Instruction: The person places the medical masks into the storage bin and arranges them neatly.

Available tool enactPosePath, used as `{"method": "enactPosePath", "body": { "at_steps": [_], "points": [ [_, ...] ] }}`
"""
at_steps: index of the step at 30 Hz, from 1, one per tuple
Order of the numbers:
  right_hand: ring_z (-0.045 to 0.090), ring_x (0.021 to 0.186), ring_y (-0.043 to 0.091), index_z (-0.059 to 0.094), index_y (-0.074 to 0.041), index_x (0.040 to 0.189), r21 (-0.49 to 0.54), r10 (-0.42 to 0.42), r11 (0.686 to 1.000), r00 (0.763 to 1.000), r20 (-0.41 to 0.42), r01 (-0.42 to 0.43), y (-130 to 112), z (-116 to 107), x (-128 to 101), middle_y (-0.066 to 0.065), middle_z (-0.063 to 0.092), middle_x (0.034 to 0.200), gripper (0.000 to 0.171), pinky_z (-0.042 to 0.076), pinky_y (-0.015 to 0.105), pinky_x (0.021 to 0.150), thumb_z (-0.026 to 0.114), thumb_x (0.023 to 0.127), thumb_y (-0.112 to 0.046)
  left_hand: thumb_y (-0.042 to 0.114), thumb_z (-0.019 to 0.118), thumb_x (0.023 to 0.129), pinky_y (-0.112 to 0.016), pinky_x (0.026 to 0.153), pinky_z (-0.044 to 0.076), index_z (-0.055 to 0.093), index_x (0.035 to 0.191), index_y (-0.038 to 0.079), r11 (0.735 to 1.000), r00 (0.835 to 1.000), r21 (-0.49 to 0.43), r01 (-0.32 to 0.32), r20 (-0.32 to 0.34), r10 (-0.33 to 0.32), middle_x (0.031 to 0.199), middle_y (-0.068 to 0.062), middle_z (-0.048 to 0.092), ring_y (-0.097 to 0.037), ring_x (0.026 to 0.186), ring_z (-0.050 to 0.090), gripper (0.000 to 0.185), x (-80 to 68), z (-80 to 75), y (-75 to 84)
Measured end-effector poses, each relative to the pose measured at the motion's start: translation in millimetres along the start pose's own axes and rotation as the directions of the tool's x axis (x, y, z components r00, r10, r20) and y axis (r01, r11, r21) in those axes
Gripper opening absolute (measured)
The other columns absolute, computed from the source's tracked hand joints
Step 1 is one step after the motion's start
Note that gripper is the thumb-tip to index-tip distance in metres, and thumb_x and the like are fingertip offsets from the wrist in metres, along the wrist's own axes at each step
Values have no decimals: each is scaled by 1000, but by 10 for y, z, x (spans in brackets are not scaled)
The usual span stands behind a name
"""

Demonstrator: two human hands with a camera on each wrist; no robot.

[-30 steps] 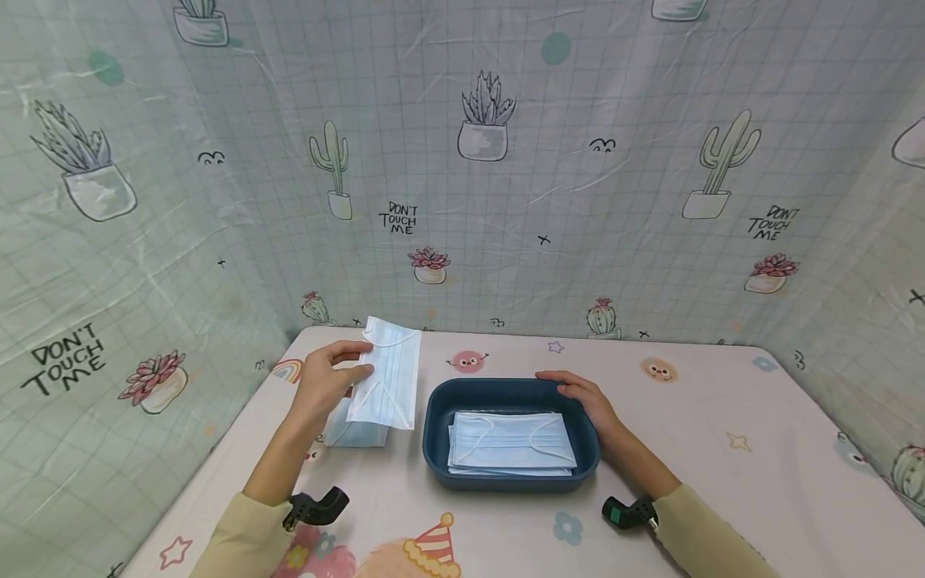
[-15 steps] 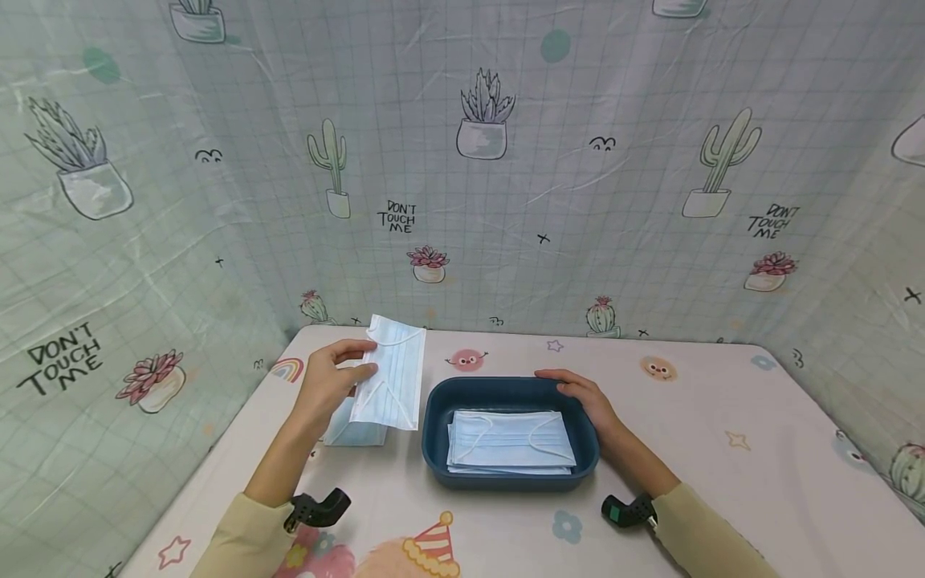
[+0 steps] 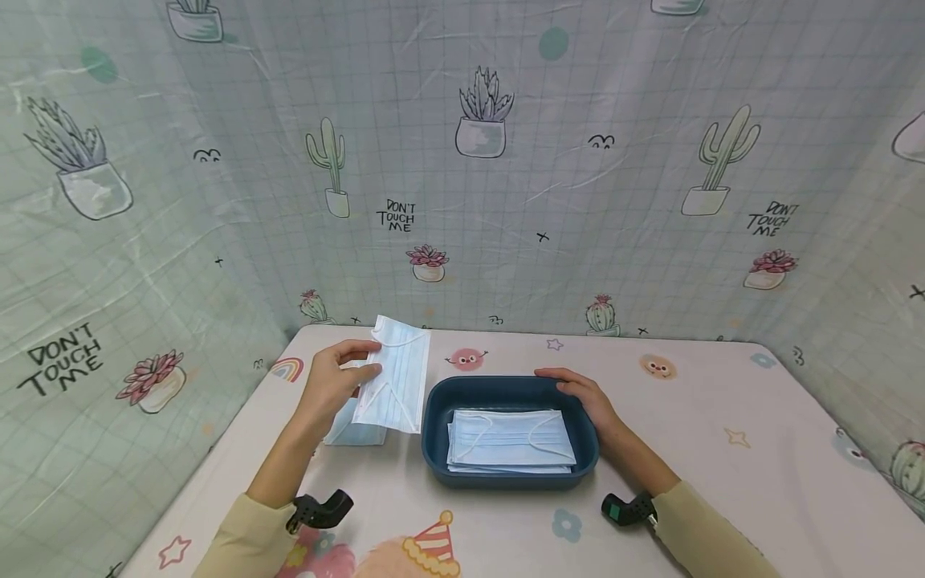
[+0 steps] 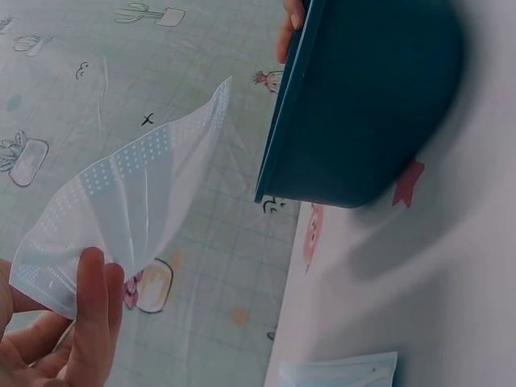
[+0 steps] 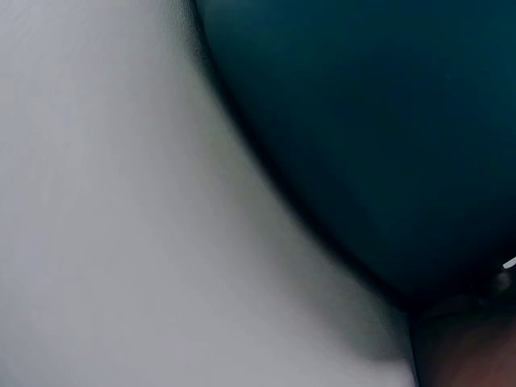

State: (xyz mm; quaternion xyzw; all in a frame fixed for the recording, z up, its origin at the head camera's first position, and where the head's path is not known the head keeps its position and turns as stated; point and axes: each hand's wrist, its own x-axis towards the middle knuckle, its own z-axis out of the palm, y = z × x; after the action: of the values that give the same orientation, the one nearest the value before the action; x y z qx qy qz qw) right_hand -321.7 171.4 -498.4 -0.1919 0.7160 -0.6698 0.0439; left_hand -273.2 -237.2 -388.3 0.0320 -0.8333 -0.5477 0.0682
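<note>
Between thumb and fingers, my left hand (image 3: 336, 381) pinches the left edge of a pale blue face mask (image 3: 393, 377). The mask hangs upright above the table, left of a dark blue plastic bin (image 3: 509, 482); the left wrist view shows it bowed, apart from the bin. Under it, partly hidden, another face mask (image 3: 354, 433) lies on the table. Inside the bin is a flat stack of face masks (image 3: 513, 441) with white ear loops. My right hand (image 3: 588, 401) holds the bin's rim at the back right corner, its fingers partly hidden.
A white table cover (image 3: 686, 449) with printed cartoons lies under everything. Behind it and at both sides hangs a grid-patterned curtain (image 3: 535, 193) with cactus drawings. Each wrist carries a black camera, one on the left (image 3: 321, 510) and one on the right (image 3: 629, 510).
My left hand has drifted slightly right with the mask, bringing it closer to the bin's left side. The right hand and the bin keep their places.
</note>
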Motion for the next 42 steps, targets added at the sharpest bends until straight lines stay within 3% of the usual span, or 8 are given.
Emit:
{"method": "enactPosePath", "body": {
  "at_steps": [11,22,32,37,42],
  "points": [
    [53,130,-7,56,3,144,11,-2,1000,1000,1,2,-8,2,-12,17,55,153,44,42,10,106,36,106,-8,12,69,95,-23,62,50,68,131,11,1000,1000,4,16,10,-16,134,-15,62,-24,101,54,36,23,62,-37],
    [53,130,-7,56,4,144,13,-8,1000,1000,0,8,-1,-8,-22,18,54,153,44,40,9,106,37,105,-8,11,70,95,-25,60,48,69,130,11,1000,999,26,11,33,-12,131,-15,63,-24,101,53,35,24,149,-81],
    [53,131,-6,56,4,143,30,-12,999,1000,5,12,-15,-3,-6,-1,64,145,44,40,9,107,38,105,-8,12,70,95,-25,62,49,69,130,11,999,999,39,4,34,-6,130,-16,64,-23,96,57,35,-3,174,-102],
    [53,130,-7,56,4,143,20,0,1000,1000,-2,0,-12,-5,-6,4,63,147,44,40,9,106,37,105,-7,12,69,96,-25,63,49,69,130,11,999,999,35,3,35,-4,130,-16,64,-23,97,57,35,-9,176,-102],
    [53,130,-6,56,4,143,20,4,1000,1000,-1,-4,-25,1,-14,16,56,152,44,42,9,106,37,105,-7,12,69,96,-25,62,48,69,129,11,999,999,37,-3,37,1,128,-16,65,-22,96,56,34,5,175,-106]
  ]
}}
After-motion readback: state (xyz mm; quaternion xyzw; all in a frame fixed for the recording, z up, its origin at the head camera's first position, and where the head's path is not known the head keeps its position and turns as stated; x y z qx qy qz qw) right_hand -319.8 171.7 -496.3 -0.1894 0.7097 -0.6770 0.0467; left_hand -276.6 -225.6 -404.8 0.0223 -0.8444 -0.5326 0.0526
